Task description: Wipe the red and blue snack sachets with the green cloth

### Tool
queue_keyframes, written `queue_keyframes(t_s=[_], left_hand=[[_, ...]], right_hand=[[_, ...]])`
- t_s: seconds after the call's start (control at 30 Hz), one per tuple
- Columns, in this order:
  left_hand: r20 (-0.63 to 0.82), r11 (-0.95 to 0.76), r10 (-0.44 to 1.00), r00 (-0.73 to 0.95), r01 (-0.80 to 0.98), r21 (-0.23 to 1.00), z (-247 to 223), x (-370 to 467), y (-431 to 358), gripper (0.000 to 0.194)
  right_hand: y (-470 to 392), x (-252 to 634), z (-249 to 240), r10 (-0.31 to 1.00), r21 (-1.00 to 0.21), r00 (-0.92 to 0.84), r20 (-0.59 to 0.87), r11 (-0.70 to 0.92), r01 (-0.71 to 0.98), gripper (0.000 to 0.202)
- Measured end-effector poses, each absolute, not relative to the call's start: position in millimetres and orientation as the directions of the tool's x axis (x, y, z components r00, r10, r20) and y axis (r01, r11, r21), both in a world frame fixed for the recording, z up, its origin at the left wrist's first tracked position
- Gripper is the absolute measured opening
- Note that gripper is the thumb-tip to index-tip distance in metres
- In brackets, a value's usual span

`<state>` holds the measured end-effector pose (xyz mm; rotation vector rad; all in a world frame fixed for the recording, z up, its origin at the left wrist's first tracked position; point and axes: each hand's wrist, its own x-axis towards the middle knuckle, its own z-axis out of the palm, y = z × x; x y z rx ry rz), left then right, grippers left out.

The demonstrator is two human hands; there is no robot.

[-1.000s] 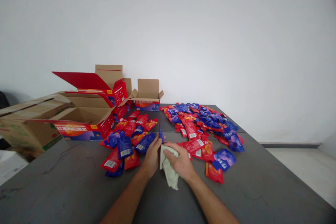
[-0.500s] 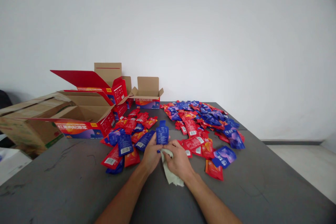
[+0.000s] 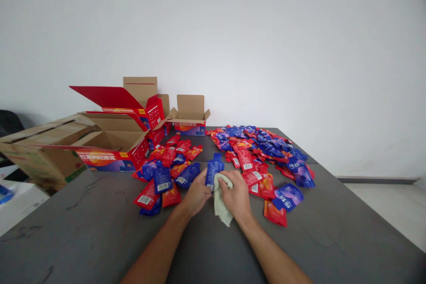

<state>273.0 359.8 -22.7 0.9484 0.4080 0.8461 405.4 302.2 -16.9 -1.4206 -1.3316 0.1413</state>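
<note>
Gripping | left hand (image 3: 197, 195): blue pouch (image 3: 213, 170) | right hand (image 3: 238, 194): cloth (image 3: 221, 205) | near red carton (image 3: 107, 161): open, inner walls (image 3: 115, 141) showing

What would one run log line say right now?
left hand: holds blue pouch | right hand: holds pale cloth beside pouch | table: red and blue pouches both sides | left side: open boxes

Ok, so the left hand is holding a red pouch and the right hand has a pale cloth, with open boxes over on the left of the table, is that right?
Not quite: the head view shows that the pouch in the left hand is blue, not red. The rest stands.
</note>
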Motion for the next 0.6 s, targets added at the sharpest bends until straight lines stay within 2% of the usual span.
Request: queue_keyframes(t_s=[0.13,0.23,0.3,0.37,0.5,0.6], left_hand=[[0.077,0.261,0.752,0.654,-0.403,0.878,-29,277,357,0.086],[0.132,0.131,0.782,0.609,-0.369,0.920,-31,276,360,0.082],[0.184,0.027,0.797,0.575,-0.339,0.941,-30,276,360,0.078],[0.219,-0.043,0.788,0.575,-0.303,0.952,-27,277,359,0.074],[0.185,-0.030,0.714,0.675,-0.235,0.972,-22,280,355,0.074],[0.169,-0.021,0.709,0.685,-0.219,0.976,-26,279,357,0.080]], right_hand=[[303,408,-19,0.741,-0.697,0.322,0.590,0.266,0.666,0.022],[302,400,-24,0.800,-0.650,0.164,0.577,0.328,0.686,0.025],[301,399,-25,0.814,-0.636,0.127,0.567,0.335,0.695,0.026],[302,403,-22,0.785,-0.648,0.204,0.584,0.301,0.699,0.025],[306,423,-12,0.671,-0.686,0.417,0.613,0.191,0.702,0.022],[307,428,-12,0.672,-0.683,0.413,0.615,0.192,0.705,0.023]])
